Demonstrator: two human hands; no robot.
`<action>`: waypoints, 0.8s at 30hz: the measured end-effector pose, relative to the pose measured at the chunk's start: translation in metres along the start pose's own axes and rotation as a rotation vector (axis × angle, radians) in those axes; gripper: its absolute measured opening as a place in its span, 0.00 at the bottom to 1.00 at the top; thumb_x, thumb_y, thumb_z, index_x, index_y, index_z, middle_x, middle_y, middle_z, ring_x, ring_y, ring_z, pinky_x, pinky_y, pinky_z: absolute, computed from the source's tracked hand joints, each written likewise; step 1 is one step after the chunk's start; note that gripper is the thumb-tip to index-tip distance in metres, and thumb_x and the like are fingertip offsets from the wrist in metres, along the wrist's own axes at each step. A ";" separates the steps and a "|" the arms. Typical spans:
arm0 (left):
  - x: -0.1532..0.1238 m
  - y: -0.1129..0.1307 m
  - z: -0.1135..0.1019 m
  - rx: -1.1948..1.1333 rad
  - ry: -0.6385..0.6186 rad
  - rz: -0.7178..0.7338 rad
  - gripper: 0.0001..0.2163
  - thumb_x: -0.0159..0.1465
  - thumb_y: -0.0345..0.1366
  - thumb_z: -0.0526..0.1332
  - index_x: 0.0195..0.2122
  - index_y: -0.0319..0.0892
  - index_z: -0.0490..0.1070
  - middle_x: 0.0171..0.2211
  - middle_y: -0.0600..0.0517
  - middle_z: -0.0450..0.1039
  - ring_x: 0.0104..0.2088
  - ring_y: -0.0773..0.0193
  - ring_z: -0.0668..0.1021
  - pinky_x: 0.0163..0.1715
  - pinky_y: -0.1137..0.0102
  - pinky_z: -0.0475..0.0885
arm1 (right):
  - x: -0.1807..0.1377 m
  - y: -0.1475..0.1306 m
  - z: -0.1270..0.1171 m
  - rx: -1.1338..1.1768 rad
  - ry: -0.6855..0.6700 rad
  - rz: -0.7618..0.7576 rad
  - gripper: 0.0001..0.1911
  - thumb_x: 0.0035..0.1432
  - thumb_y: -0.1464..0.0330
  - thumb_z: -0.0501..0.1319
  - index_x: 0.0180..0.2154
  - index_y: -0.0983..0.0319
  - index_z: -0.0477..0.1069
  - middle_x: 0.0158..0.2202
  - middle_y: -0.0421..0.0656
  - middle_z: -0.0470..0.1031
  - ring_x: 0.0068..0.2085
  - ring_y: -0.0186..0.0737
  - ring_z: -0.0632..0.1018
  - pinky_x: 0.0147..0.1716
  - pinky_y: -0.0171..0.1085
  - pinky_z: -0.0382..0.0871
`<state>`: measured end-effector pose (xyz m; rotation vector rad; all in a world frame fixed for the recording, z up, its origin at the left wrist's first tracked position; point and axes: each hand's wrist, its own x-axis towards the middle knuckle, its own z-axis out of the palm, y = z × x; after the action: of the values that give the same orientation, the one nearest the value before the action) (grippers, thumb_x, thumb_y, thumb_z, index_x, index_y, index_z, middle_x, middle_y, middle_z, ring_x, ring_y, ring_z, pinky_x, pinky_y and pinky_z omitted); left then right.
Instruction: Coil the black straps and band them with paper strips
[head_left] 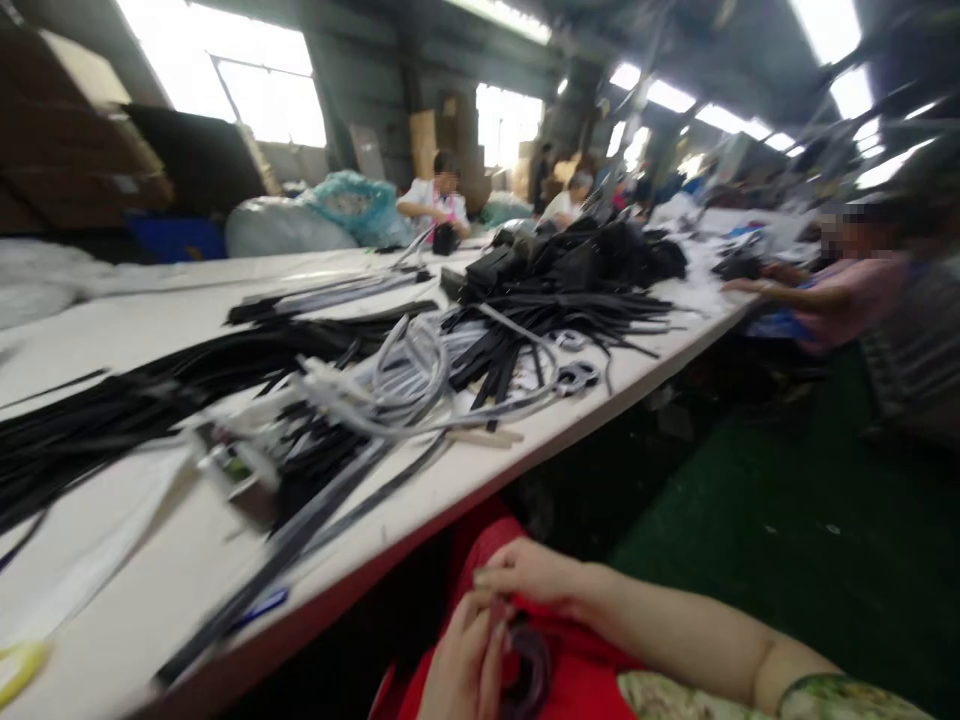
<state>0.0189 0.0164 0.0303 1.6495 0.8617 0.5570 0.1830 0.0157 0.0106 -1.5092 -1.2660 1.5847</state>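
Note:
Both my hands are close together over my red-clothed lap, below the table edge. My left hand (466, 655) is closed, its fingers curled beside a dark ring-shaped coil (536, 672), which they seem to grip. Touching the left fingertips is my right hand (529, 572), closed in a pinch; what lies between its fingers is too small and blurred to name. The coil's lower part rests against the red cloth (585, 660), and part of it is hidden behind my left fingers.
On the long white table (555, 440) lie grey looped tubing (412, 375), black strips (187, 375), a dark pile (570, 260) and a blue object (262, 605). A yellow ring (21, 670) sits at the near left. A co-worker (855, 275) sits at the right; others work across the table.

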 end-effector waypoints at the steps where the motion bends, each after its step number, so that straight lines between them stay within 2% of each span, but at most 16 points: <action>1: -0.003 -0.003 0.001 0.021 -0.028 0.058 0.13 0.67 0.42 0.53 0.40 0.50 0.78 0.42 0.46 0.71 0.44 0.55 0.76 0.47 0.60 0.74 | -0.005 0.002 0.002 0.053 0.054 -0.003 0.29 0.54 0.45 0.59 0.21 0.65 0.67 0.18 0.37 0.65 0.21 0.29 0.65 0.22 0.31 0.59; 2: -0.005 -0.006 0.001 0.048 -0.013 0.092 0.14 0.68 0.40 0.51 0.41 0.46 0.77 0.44 0.44 0.69 0.44 0.57 0.75 0.47 0.61 0.73 | -0.009 0.002 0.001 0.054 0.082 -0.027 0.29 0.53 0.46 0.61 0.21 0.65 0.67 0.18 0.37 0.66 0.22 0.30 0.65 0.22 0.31 0.59; 4: -0.005 -0.011 0.001 0.100 0.041 0.069 0.14 0.69 0.39 0.51 0.41 0.43 0.77 0.47 0.44 0.65 0.42 0.60 0.74 0.47 0.63 0.72 | -0.012 0.004 -0.005 0.055 0.110 -0.066 0.27 0.56 0.48 0.60 0.23 0.66 0.70 0.21 0.39 0.69 0.24 0.31 0.67 0.26 0.32 0.61; 7: -0.003 -0.015 0.001 0.093 0.086 -0.014 0.14 0.69 0.39 0.52 0.34 0.41 0.75 0.38 0.47 0.67 0.40 0.62 0.73 0.43 0.67 0.70 | -0.013 0.006 -0.012 0.040 0.078 -0.053 0.24 0.57 0.51 0.61 0.25 0.66 0.73 0.23 0.41 0.72 0.26 0.33 0.68 0.28 0.32 0.62; 9: -0.002 -0.015 0.003 0.049 0.091 -0.044 0.15 0.68 0.41 0.53 0.29 0.41 0.73 0.31 0.50 0.67 0.35 0.63 0.72 0.38 0.69 0.69 | -0.015 0.007 -0.012 0.020 0.073 -0.028 0.24 0.55 0.51 0.62 0.22 0.65 0.72 0.22 0.40 0.70 0.25 0.32 0.67 0.25 0.32 0.60; 11: 0.000 -0.014 0.005 0.029 0.104 -0.043 0.15 0.67 0.42 0.55 0.27 0.41 0.72 0.28 0.52 0.68 0.33 0.64 0.72 0.36 0.69 0.68 | -0.016 0.007 -0.012 -0.005 0.082 -0.009 0.25 0.53 0.50 0.63 0.20 0.65 0.70 0.19 0.38 0.67 0.23 0.31 0.64 0.23 0.32 0.57; 14: 0.001 -0.014 0.006 0.052 0.141 -0.036 0.14 0.66 0.44 0.57 0.26 0.42 0.72 0.27 0.52 0.70 0.32 0.64 0.72 0.36 0.70 0.67 | -0.017 0.007 -0.013 -0.033 0.074 0.005 0.25 0.54 0.50 0.62 0.20 0.65 0.70 0.19 0.38 0.66 0.23 0.31 0.63 0.22 0.33 0.56; 19: 0.001 -0.014 0.008 0.104 0.172 -0.042 0.15 0.66 0.41 0.58 0.24 0.41 0.71 0.27 0.53 0.69 0.31 0.66 0.72 0.34 0.71 0.66 | -0.024 0.001 -0.020 0.004 -0.054 -0.080 0.25 0.60 0.51 0.57 0.25 0.66 0.72 0.26 0.41 0.71 0.29 0.36 0.69 0.30 0.35 0.64; 24: -0.003 -0.014 0.012 0.205 0.216 -0.050 0.10 0.64 0.39 0.60 0.27 0.41 0.70 0.28 0.53 0.69 0.30 0.66 0.72 0.33 0.71 0.65 | -0.027 -0.002 -0.022 -0.084 -0.106 -0.070 0.18 0.55 0.56 0.64 0.30 0.67 0.76 0.29 0.43 0.76 0.32 0.38 0.73 0.33 0.35 0.66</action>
<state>0.0230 0.0082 0.0140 1.7681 1.1469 0.6374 0.2090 -0.0031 0.0249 -1.4314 -1.4452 1.6021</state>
